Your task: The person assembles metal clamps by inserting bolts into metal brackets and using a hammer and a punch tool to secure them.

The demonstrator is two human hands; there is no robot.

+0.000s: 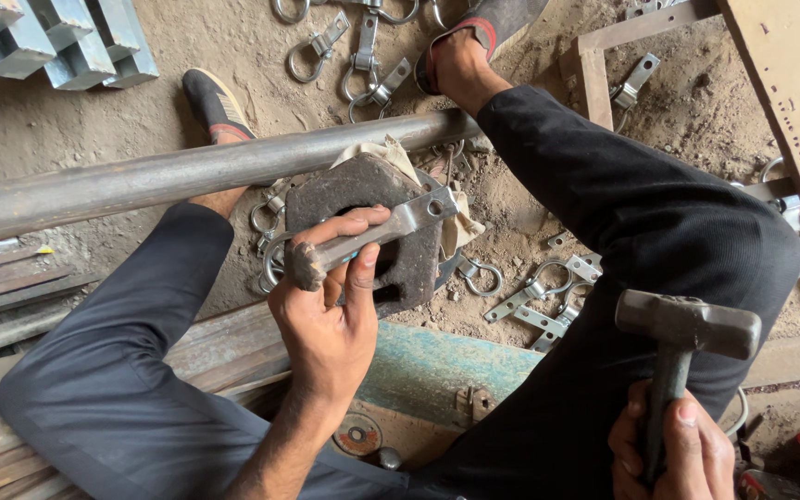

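Note:
My left hand (331, 296) grips a flat metal bracket (391, 227) with a hole near its far end, holding it across a dark, rough metal block (344, 190) that has a hole in its middle. The block rests on a piece of cloth (386, 153) on the sandy ground. My right hand (673, 449) is closed on the handle of a steel hammer (687, 324), whose head is raised at the lower right, well clear of the block. My legs in dark trousers frame the block on both sides.
A long steel pipe (141, 176) lies across the ground just beyond the block. Several ring-and-strap metal clamps (539, 296) lie scattered in the sand. Grey metal sections (57, 42) sit top left, wooden boards (793, 102) at right, planks (2, 287) at left.

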